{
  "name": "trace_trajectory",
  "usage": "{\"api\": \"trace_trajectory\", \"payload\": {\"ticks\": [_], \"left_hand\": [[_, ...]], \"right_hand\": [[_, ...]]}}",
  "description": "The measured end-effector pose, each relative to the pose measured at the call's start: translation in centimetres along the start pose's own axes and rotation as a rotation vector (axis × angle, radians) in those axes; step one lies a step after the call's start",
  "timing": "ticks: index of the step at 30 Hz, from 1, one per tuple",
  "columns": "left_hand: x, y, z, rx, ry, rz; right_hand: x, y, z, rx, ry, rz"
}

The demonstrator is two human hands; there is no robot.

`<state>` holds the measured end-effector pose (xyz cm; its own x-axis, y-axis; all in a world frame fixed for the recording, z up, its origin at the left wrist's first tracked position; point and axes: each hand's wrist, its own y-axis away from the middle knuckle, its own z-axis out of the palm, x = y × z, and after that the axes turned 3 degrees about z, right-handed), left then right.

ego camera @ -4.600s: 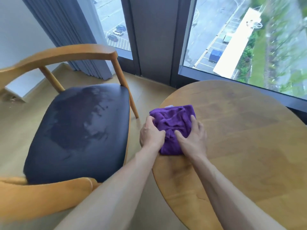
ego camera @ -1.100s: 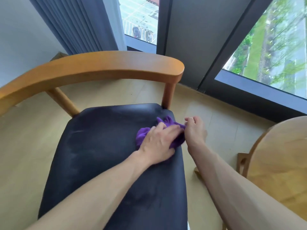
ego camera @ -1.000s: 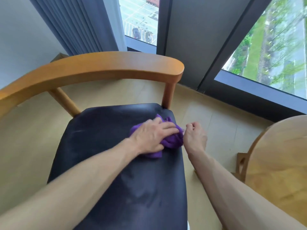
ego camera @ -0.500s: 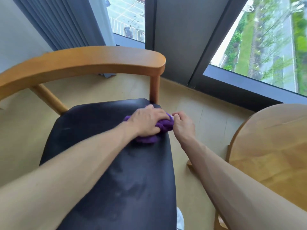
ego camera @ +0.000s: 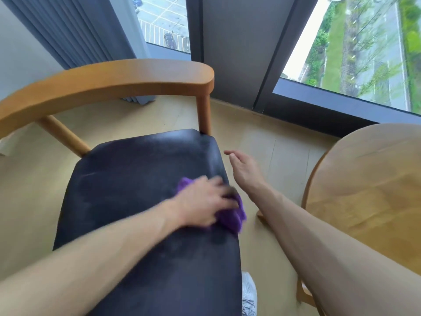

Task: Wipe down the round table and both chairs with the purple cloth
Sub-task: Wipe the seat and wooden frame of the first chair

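Note:
The purple cloth (ego camera: 232, 217) is bunched on the dark seat of the wooden chair (ego camera: 136, 179), near the seat's right edge. My left hand (ego camera: 202, 201) lies palm-down on it with fingers curled over the bunch, blurred by motion; most of the cloth is hidden under the hand. My right hand (ego camera: 243, 172) hovers just off the seat's right edge above the floor, fingers relaxed and holding nothing. The round wooden table (ego camera: 369, 179) is at the right.
The chair's curved wooden backrest (ego camera: 114, 80) arcs across the far side of the seat. A blue-grey curtain (ego camera: 79, 30) hangs at back left, and floor-to-ceiling windows (ego camera: 364, 53) run behind. My grey shoe (ego camera: 249, 290) shows on the floor between chair and table.
My left hand has dragged the cloth toward me along the seat's right edge. My right hand let go of the cloth, opened and drifted away from it.

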<state>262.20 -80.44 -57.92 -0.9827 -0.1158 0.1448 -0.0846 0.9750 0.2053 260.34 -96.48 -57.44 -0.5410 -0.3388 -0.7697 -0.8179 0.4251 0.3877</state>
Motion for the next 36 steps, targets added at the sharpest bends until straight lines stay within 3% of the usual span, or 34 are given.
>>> {"api": "trace_trajectory", "payload": {"ticks": [2,4,6,7,9,12,14,16,18,22,24,26,29,31,33,36], "left_hand": [[-5.6,0.5,-1.1,0.117,-0.096,-0.362],[-8.3,1.3,-1.1,0.216,0.028,-0.822],[-6.3,1.1,-0.5,0.292,0.158,-1.041],[-4.1,1.0,-0.1,0.307,0.169,-1.034],[1.0,1.2,1.3,0.321,0.160,-0.854],[6.5,4.4,2.7,0.212,0.224,-0.344],[5.3,7.2,2.8,0.103,0.157,-0.013],[1.6,10.5,2.4,0.076,0.045,0.050],[-2.6,14.5,2.5,0.159,0.038,-0.254],[-5.0,18.3,4.0,0.355,0.178,-1.275],[-2.1,14.2,3.3,0.426,0.265,-1.528],[2.0,9.0,2.6,0.435,0.317,-1.447],[8.1,5.2,3.2,0.355,0.276,-0.834],[6.3,7.2,3.7,0.307,0.206,-0.521],[1.1,11.3,3.6,0.252,0.102,-0.525],[-7.4,18.8,4.1,0.260,0.047,-0.921]], "right_hand": [[-0.5,0.1,0.1,-0.002,0.005,-0.066],[-0.6,0.1,0.0,0.002,0.015,-0.101],[-0.6,0.1,0.1,0.003,0.026,-0.121],[-0.7,0.2,0.4,-0.001,0.035,-0.131],[-0.8,0.5,1.3,-0.004,0.051,-0.138],[-1.4,1.4,3.5,-0.052,0.094,-0.156],[-1.6,1.9,4.7,-0.087,0.237,-0.202],[-2.0,2.3,5.4,-0.122,0.447,-0.239],[-2.5,2.6,5.6,-0.170,0.561,-0.233],[-2.6,2.7,5.2,-0.224,0.621,-0.198],[-2.7,3.2,5.6,-0.197,0.642,-0.209],[-2.9,3.5,6.5,-0.148,0.664,-0.200],[-3.7,3.7,7.8,-0.059,0.593,-0.125],[-4.3,3.6,8.5,-0.021,0.506,-0.033],[-4.6,3.5,9.2,0.018,0.484,-0.005],[-4.7,3.8,10.1,0.042,0.594,0.029]]}}
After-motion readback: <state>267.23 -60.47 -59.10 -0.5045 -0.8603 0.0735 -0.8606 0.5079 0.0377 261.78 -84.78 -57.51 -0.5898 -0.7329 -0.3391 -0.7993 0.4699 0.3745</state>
